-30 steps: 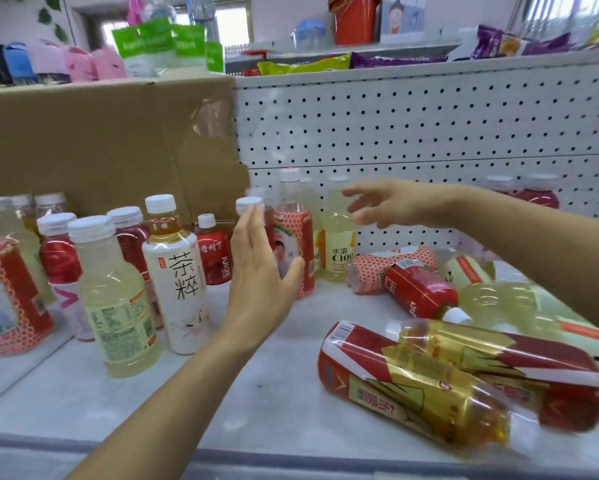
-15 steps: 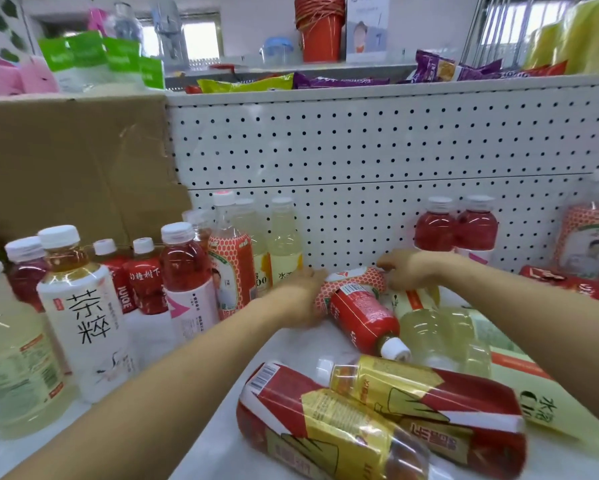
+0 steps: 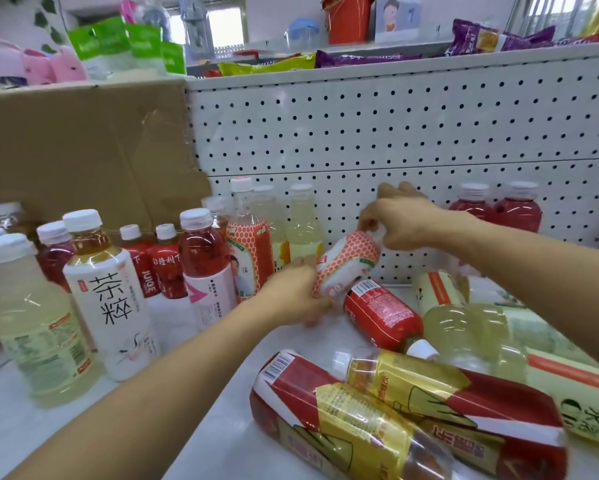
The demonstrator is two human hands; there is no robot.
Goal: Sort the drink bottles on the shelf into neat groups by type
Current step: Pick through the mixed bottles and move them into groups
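With my left hand point(image 3: 291, 296) gripping the base and my right hand point(image 3: 400, 220) apparently pinching the neck of the tilted orange honeycomb-labelled plastic bottle point(image 3: 346, 268), I needed to stand it squarely beside its upright twin point(image 3: 247, 247).

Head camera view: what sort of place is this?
Probably a small shop, or a mock-up of one: a pegboard-backed shelf holds labelled drink bottles, snack packets lie on the shelf above, and slippers sit upper left.
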